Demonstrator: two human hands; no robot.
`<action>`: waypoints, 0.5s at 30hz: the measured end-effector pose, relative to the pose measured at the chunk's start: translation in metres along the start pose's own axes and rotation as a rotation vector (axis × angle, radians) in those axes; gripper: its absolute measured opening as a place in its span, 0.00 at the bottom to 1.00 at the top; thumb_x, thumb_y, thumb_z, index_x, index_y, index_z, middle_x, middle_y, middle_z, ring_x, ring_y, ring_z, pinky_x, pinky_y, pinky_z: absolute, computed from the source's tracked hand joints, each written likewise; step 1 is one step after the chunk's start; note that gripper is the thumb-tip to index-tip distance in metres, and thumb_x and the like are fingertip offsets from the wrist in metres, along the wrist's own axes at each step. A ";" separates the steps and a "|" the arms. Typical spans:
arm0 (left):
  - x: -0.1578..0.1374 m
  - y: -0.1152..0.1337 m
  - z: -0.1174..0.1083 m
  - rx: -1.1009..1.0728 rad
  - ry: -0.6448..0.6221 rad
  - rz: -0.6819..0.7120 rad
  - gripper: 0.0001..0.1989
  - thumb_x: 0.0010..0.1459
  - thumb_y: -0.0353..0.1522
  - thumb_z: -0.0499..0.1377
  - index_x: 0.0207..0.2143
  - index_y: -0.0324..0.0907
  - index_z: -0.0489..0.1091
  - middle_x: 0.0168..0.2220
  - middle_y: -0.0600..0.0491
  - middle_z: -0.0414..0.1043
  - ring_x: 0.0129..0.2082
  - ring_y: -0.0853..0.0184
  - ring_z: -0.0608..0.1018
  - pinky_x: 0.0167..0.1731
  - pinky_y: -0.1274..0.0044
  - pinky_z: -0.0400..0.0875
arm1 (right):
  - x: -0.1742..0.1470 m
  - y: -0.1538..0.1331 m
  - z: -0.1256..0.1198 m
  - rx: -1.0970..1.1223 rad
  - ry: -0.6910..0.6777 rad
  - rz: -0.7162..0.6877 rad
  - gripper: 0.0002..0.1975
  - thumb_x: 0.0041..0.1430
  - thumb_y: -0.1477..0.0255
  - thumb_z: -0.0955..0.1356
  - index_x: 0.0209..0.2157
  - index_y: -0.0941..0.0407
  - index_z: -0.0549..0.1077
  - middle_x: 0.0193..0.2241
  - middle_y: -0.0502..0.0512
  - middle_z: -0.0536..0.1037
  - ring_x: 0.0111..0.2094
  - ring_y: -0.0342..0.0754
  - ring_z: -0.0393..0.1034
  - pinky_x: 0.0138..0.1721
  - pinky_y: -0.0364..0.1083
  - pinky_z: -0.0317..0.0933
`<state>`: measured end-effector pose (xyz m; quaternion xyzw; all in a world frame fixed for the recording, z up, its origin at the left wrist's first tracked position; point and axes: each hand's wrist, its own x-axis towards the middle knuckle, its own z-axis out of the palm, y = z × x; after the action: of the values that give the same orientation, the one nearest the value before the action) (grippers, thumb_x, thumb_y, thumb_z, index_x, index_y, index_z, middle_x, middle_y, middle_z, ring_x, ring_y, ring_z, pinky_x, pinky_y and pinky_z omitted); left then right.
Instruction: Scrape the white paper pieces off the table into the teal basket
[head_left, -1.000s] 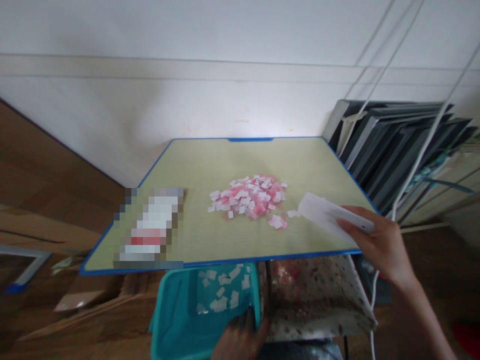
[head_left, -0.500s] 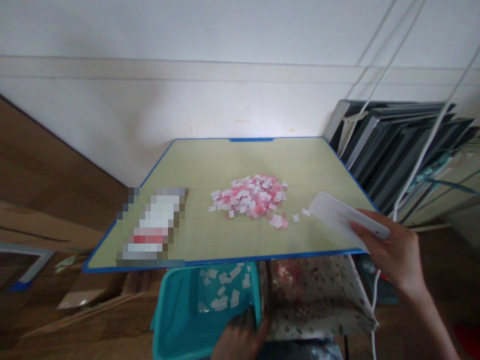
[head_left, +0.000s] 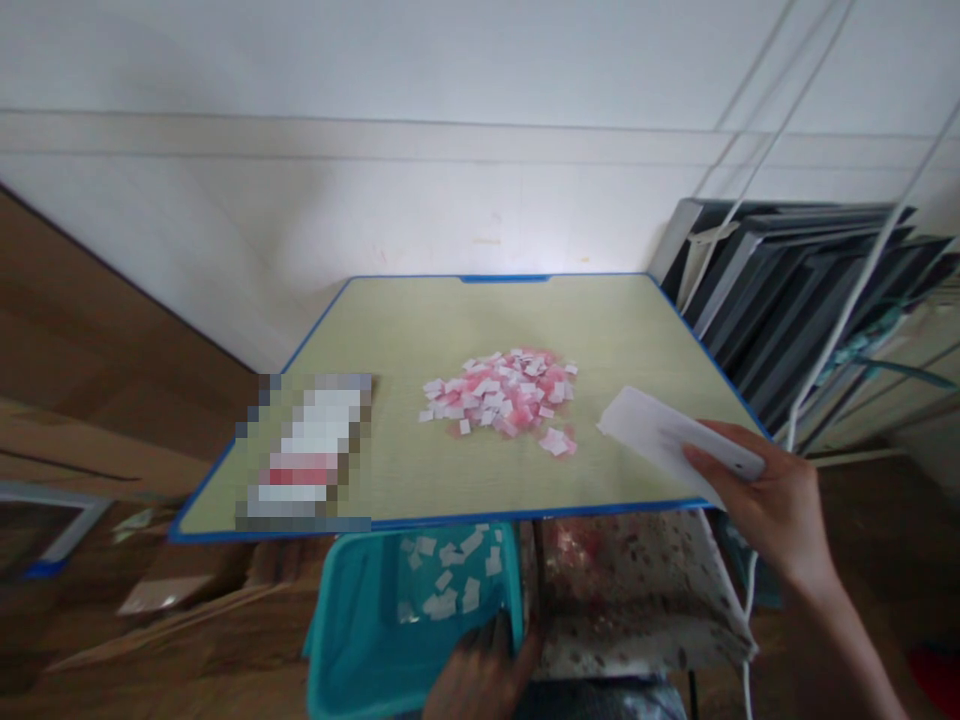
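My right hand (head_left: 776,490) grips a flat white plastic scraper (head_left: 652,425) with a small hole near its end. The scraper's far edge is down at the surface of the folding table (head_left: 420,320), right of a heap of small white and pink square pieces (head_left: 502,390). A small cluster of pieces (head_left: 557,441) lies between the heap and the scraper. Below the table's front edge, my left hand (head_left: 480,675) is closed over the right rim of a teal plastic basin (head_left: 352,640). Several white pieces (head_left: 442,600) lie inside the basin.
A pixelated object (head_left: 311,450) lies at the table's left. Dark flat panels (head_left: 795,290) lean at the right behind a hanging white cable (head_left: 840,330). Cardboard (head_left: 112,380) stands at the left. A stained cushion-like surface (head_left: 630,600) is beside the basin.
My right hand has moved the scraper slightly left along the table. The loose squares near its tip no longer show separately. My left hand stays on the basin rim.
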<state>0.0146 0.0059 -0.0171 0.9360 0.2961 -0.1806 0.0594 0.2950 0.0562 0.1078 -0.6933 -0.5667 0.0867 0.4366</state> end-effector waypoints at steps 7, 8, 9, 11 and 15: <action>-0.002 0.001 -0.002 -0.022 -0.015 -0.014 0.27 0.52 0.20 0.53 0.54 0.41 0.53 0.35 0.43 0.70 0.31 0.62 0.75 0.27 0.74 0.70 | 0.003 -0.004 0.003 0.030 0.027 -0.054 0.09 0.49 0.70 0.66 0.34 0.55 0.74 0.29 0.51 0.78 0.25 0.46 0.71 0.22 0.41 0.63; -0.002 0.001 -0.003 -0.028 -0.014 -0.013 0.27 0.52 0.20 0.53 0.54 0.41 0.53 0.35 0.43 0.70 0.31 0.62 0.74 0.27 0.74 0.70 | 0.005 -0.006 0.005 0.048 0.001 -0.067 0.09 0.49 0.70 0.66 0.34 0.55 0.74 0.29 0.52 0.78 0.26 0.46 0.71 0.23 0.41 0.64; -0.002 0.001 -0.003 -0.032 -0.012 -0.013 0.27 0.52 0.21 0.53 0.54 0.41 0.53 0.35 0.43 0.70 0.32 0.61 0.74 0.28 0.74 0.70 | 0.007 -0.006 0.008 0.065 -0.030 -0.083 0.08 0.49 0.70 0.66 0.33 0.55 0.74 0.30 0.52 0.78 0.27 0.47 0.72 0.25 0.42 0.64; -0.002 0.000 -0.004 -0.036 -0.010 -0.013 0.27 0.52 0.21 0.53 0.54 0.40 0.54 0.36 0.43 0.70 0.33 0.61 0.74 0.28 0.74 0.70 | 0.012 -0.006 0.016 0.098 -0.084 -0.109 0.08 0.50 0.70 0.66 0.32 0.56 0.74 0.31 0.53 0.78 0.30 0.47 0.72 0.29 0.43 0.65; -0.001 0.000 -0.005 -0.046 -0.013 -0.023 0.29 0.51 0.21 0.54 0.55 0.41 0.51 0.38 0.43 0.70 0.32 0.62 0.74 0.27 0.74 0.70 | 0.023 0.003 0.027 0.145 -0.174 -0.147 0.09 0.50 0.70 0.66 0.33 0.56 0.75 0.33 0.54 0.79 0.34 0.49 0.72 0.36 0.46 0.65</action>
<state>0.0150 0.0064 -0.0123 0.9299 0.3104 -0.1803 0.0809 0.2883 0.0899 0.0979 -0.6064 -0.6441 0.1551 0.4398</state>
